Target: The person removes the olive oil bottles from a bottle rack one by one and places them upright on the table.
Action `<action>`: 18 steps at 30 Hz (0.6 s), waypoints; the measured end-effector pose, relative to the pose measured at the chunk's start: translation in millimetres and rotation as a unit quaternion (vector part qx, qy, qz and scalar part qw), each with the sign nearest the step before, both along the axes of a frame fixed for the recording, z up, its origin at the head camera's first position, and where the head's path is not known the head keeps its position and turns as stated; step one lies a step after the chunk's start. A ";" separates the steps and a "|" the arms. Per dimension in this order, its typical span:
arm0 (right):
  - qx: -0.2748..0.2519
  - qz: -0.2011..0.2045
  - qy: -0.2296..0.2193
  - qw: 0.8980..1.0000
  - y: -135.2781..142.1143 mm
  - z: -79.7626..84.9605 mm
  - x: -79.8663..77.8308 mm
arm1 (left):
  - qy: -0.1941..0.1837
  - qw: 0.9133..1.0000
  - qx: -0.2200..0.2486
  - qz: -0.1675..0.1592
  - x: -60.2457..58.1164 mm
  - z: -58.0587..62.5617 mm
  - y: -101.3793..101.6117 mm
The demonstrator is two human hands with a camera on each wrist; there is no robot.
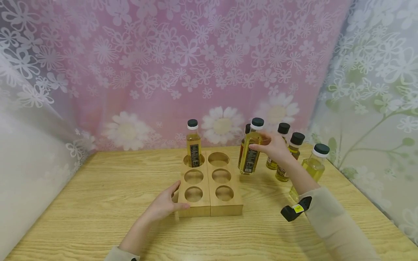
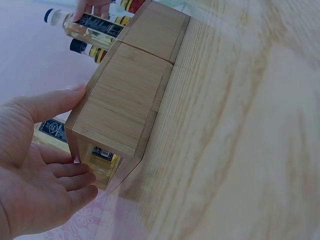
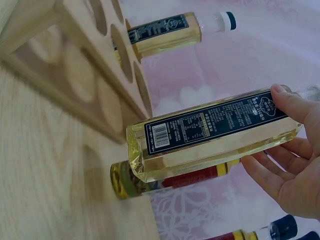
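Note:
My right hand (image 1: 273,148) grips a clear glass bottle of yellow oil (image 3: 200,135) by its upper part, thumb on one side and fingers on the other. The bottle has a black label and a dark cap with a white collar. It is tilted and held to the right of the wooden bottle rack (image 1: 209,208), which has two rows of round holes. A similar oil bottle (image 1: 194,148) stands in the rack's back left hole. My left hand (image 2: 45,165) holds the rack's near left corner, thumb at the front and fingers along the left side.
To the right stand several more bottles: a black-capped one (image 1: 296,143), another behind it (image 1: 283,129), and a larger green-capped one (image 1: 316,166) nearest the right edge. A red-labelled bottle (image 3: 190,177) is behind the held one. A flowered curtain (image 1: 209,72) hangs behind the wooden table (image 1: 98,203).

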State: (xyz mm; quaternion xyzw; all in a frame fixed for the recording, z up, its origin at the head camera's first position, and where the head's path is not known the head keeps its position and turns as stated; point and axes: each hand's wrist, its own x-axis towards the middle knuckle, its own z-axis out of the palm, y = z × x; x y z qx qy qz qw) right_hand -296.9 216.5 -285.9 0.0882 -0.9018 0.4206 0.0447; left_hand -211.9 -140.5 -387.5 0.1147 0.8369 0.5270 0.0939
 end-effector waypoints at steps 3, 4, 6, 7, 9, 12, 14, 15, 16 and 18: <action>0.010 -0.004 -0.005 1.000 3.5 -5.7 -1.5 | -0.001 1.000 0.002 -0.002 0.0 -0.4 -0.5; 0.013 -0.005 -0.008 1.000 4.7 -7.7 -2.2 | 0.000 1.000 0.001 -0.002 -0.1 -0.6 -0.7; 0.017 -0.005 -0.011 1.000 6.7 -11.8 -3.6 | 0.000 1.000 0.000 -0.003 -0.1 -0.9 -0.9; 0.020 -0.005 -0.013 1.000 7.5 -13.6 -4.0 | 0.000 1.000 0.000 -0.004 -0.2 -1.0 -1.0; 0.021 -0.005 -0.017 1.000 9.2 -17.4 -4.7 | 0.000 1.000 0.000 -0.004 -0.2 -1.2 -1.1; 0.030 -0.007 -0.020 0.999 11.0 -22.0 -5.6 | -0.001 1.000 0.000 -0.005 -0.1 -1.2 -1.2; 0.034 -0.008 -0.020 0.999 12.4 -24.9 -6.6 | -0.002 1.000 0.001 -0.004 -0.3 -1.3 -1.2; 0.035 -0.009 -0.019 0.999 13.1 -26.3 -7.2 | -0.002 1.000 0.002 -0.005 -0.3 -1.3 -1.2; 0.035 -0.010 -0.019 0.999 13.9 -27.6 -7.8 | -0.002 1.000 0.002 -0.005 -0.4 -1.2 -1.2; 0.036 -0.008 -0.018 0.999 15.3 -30.4 -8.9 | -0.001 1.000 0.003 -0.004 -0.8 -1.3 -1.3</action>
